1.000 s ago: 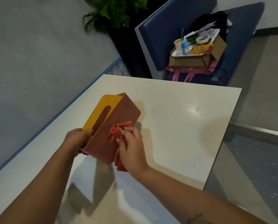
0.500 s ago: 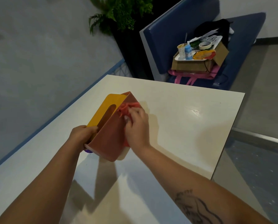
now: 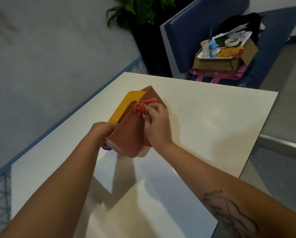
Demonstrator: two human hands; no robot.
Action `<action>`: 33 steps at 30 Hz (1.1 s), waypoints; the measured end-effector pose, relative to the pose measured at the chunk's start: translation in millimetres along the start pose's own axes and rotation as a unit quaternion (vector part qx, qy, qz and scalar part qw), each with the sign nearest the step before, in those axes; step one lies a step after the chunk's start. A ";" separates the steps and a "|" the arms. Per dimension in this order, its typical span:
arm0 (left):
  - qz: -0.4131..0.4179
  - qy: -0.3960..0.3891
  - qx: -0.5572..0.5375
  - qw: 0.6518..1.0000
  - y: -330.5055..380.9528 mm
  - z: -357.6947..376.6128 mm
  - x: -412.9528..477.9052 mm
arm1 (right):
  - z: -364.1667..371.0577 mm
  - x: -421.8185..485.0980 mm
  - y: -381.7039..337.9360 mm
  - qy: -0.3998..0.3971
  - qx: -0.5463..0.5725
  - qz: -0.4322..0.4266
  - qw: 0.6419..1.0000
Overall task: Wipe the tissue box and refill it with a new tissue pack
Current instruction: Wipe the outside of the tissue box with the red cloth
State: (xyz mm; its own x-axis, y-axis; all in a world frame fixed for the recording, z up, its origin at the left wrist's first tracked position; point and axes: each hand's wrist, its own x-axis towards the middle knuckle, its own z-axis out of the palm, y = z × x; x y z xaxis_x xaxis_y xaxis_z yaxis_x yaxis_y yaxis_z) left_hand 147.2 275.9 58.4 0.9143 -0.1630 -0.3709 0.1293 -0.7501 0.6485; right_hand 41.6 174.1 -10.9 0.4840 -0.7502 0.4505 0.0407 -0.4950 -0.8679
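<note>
Holding the tissue box tilted over the white bench, my left hand gripping its near end. Right hand pinches the red cloth against the box's brown side, far upper edge.

The left forearm is bare, and the right forearm carries a dark wavy-line tattoo.

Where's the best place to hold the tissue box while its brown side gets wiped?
Grip the tissue box by its near short end, coming from the left, as the left hand does. That end is narrow enough to wrap, and leaves the brown side free for the red cloth in the right hand.
</note>
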 end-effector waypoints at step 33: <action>0.065 0.017 0.097 0.993 -0.5 0.6 5.0 | -7.5 -69.1 -22.3 -0.277 -0.447 -0.558 0.642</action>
State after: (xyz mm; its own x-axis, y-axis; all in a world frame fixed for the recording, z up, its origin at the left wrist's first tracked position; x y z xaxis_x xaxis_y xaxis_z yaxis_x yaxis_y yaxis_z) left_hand 151.5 275.1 55.8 0.9312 -0.2473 -0.2677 -0.0636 -0.8336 0.5487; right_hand 0.7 233.7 -21.1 0.8367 0.4377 0.3292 0.2333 -0.8287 0.5087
